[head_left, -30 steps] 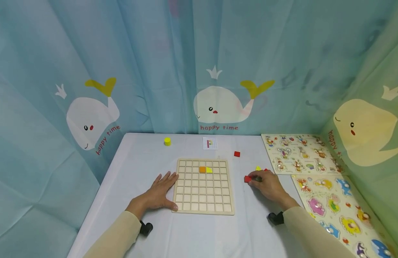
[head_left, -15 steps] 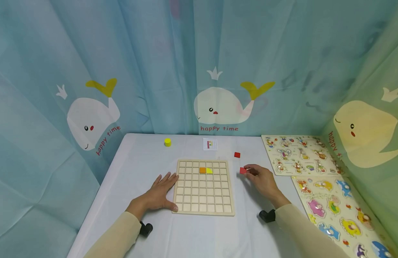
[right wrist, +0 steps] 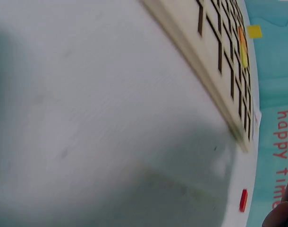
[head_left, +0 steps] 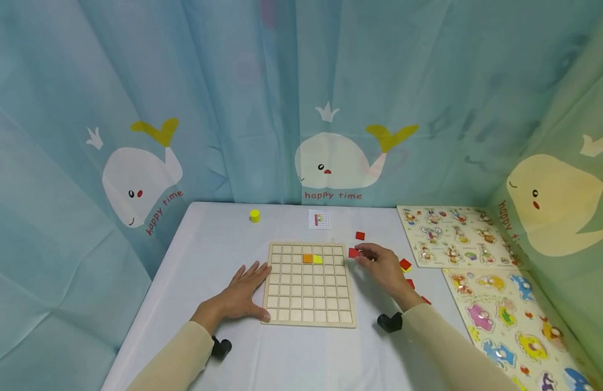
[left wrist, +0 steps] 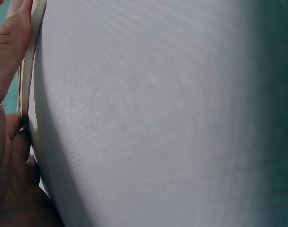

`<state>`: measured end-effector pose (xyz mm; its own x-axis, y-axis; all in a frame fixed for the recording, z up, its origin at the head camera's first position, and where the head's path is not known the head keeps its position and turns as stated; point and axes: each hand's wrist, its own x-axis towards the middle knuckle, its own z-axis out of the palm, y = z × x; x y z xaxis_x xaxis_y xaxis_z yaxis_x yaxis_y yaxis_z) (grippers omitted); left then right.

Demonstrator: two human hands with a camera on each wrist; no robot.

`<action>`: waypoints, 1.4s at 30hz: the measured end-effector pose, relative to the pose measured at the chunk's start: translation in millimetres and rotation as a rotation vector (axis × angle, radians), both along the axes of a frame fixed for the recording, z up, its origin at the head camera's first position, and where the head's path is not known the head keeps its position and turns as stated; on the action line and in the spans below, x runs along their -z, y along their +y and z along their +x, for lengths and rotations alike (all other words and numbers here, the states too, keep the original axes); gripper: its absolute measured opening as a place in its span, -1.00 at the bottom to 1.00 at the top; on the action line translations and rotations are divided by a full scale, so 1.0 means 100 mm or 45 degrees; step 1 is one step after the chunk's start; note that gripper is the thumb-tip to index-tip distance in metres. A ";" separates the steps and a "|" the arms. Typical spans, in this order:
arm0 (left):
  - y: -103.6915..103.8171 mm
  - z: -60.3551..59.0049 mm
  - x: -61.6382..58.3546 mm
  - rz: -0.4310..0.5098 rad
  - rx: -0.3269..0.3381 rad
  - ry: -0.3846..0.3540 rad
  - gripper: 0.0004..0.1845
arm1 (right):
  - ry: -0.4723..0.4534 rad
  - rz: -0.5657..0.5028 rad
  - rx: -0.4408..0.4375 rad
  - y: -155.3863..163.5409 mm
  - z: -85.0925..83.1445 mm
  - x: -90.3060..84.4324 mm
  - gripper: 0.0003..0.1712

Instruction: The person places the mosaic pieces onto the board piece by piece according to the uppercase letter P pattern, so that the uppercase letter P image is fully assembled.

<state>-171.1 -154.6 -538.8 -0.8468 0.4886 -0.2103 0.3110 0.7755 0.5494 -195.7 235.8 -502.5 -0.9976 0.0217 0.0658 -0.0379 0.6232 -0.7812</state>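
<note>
The right hand [head_left: 383,267] pinches a small red square tile [head_left: 353,252] between its fingers [head_left: 363,251], holding it just off the right edge of the wooden grid board [head_left: 308,312], level with the board's second row. The left hand [head_left: 242,292] lies flat on the pale surface [head_left: 223,239], fingers straight and slightly spread, with fingertips and thumb touching the board's left edge; the left wrist view shows the thumb [left wrist: 11,45] laid against the board's rim. In the grid, an orange tile [head_left: 307,258] and a yellow tile [head_left: 318,259] sit side by side in the second row, touching each other; the other cells show bare wood. Another red tile [head_left: 360,235] lies on the surface just beyond the held one, and a few more red pieces [head_left: 405,264] lie to the right of the right hand, one of them resting over a bit of yellow. A small pattern card [head_left: 319,219] lies near the far edge of the surface behind the board, and a yellow cylinder [head_left: 254,215] stands to the card's left. Two animal peg puzzles [head_left: 452,233] lie along the right side. Whale-printed curtains [head_left: 135,108] hang behind and to both sides of the surface.
</note>
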 end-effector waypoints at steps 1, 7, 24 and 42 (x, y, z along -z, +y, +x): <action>0.00 0.00 0.00 -0.002 -0.001 -0.001 0.42 | -0.007 -0.011 -0.006 -0.02 -0.01 0.00 -0.67; -0.01 0.01 0.00 -0.010 0.000 -0.016 0.43 | -0.052 -0.045 -0.017 -0.16 -0.06 -0.02 -0.66; -0.01 -0.01 -0.01 0.008 0.010 -0.002 0.41 | -0.004 -0.125 -0.106 -0.62 -0.19 -0.10 -0.68; -0.02 -0.01 -0.04 0.026 0.020 -0.003 0.40 | -0.033 -0.168 -0.140 -0.97 -0.25 -0.01 -0.73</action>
